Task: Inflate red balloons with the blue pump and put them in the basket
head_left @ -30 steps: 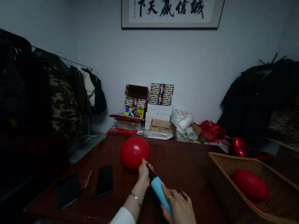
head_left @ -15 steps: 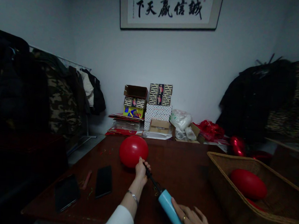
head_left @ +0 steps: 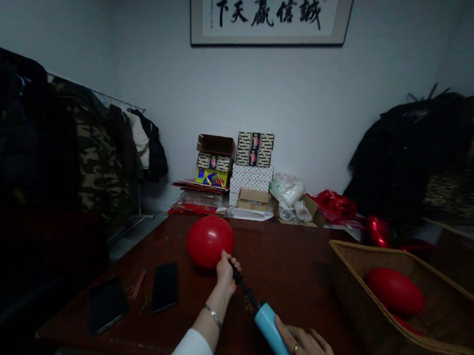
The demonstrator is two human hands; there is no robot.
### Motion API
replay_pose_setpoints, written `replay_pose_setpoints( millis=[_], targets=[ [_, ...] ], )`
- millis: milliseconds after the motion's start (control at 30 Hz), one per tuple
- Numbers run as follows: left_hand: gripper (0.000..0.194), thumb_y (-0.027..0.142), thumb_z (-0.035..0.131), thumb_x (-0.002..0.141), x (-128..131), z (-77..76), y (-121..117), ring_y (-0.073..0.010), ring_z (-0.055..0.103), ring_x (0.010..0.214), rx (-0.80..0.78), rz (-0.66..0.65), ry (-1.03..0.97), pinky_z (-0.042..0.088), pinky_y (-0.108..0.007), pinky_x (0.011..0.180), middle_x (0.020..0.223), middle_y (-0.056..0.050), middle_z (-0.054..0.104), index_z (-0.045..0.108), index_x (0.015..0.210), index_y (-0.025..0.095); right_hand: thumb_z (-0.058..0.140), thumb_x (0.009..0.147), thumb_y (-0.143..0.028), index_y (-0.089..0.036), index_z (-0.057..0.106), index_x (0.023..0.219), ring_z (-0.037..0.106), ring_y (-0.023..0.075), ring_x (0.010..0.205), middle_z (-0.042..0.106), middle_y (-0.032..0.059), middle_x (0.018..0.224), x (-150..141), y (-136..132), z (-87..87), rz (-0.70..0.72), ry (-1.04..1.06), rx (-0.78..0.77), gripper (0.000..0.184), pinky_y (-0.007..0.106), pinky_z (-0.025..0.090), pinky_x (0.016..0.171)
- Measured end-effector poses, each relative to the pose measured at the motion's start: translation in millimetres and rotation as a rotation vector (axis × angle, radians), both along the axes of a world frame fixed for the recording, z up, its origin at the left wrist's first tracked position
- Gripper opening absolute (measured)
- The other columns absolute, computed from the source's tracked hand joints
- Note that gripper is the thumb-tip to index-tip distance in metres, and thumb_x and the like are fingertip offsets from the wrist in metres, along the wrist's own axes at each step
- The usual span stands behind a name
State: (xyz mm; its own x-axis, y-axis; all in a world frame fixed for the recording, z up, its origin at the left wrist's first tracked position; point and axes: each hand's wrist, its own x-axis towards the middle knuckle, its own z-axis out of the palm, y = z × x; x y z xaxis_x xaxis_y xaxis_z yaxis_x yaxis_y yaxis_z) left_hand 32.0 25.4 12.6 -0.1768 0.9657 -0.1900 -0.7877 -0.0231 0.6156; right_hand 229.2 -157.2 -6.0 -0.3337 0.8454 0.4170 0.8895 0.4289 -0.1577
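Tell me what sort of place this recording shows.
Probably a back office or storeroom, judging by the hanging garments at the left, the stacked boxes by the far wall and the framed calligraphy hung above them.

R hand (head_left: 311, 351) cut @ btm edge; balloon (head_left: 210, 240) neck hidden in L hand (head_left: 225, 274).

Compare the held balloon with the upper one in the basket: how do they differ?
The held balloon looks rounder, the basket balloon longer. The left hand grips the held balloon's near end, while neither hand touches the basket balloon. The held balloon is over the table; the basket balloon lies inside the basket. Both are red and inflated.
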Motion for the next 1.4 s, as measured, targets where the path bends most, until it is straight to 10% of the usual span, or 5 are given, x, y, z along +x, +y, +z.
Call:
replay_pose_setpoints(
  millis=[300,1000,1400],
  targets=[
    [0.04,0.055,0.056,0.075,16.7,-7.3,-16.1,-0.0074,0.038,0.037,-0.024,-0.056,0.048,0.031,-0.02,0.039,0.047,0.007,0.039,0.039,0.067,0.02,0.049,0.076,-0.026,-0.031,0.044,0.129,0.058,0.0204,0.099,0.062,0.0041,0.108,-53.5,21.7,29.8,-0.13,0.101,-0.114,0.054,0.041,0.032,0.095],
    [0.027,0.035,0.053,0.082,23.7,-11.6,-17.2,-0.0092,0.045,0.04,-0.021,0.005,0.022,0.039,-0.022,0.042,0.047,0.004,0.044,0.043,0.064,0.018,0.05,0.079,-0.031,-0.037,0.033,0.135,0.057,0.0198,0.103,0.059,0.0011,0.119,-27.6,17.6,-5.2,-0.067,0.091,-0.094,0.059,0.043,0.033,0.097],
    [0.026,0.024,0.041,0.09,-0.9,-11.4,-10.4,-0.0145,0.064,0.059,-0.025,-0.031,0.085,0.052,-0.032,0.071,0.053,-0.003,0.057,0.042,0.065,0.017,0.049,0.078,-0.037,-0.033,0.043,0.13,0.057,0.022,0.104,0.058,0.0007,0.121,21.1,7.0,-39.7,-0.205,0.125,-0.108,0.053,0.039,0.039,0.092]
  ],
)
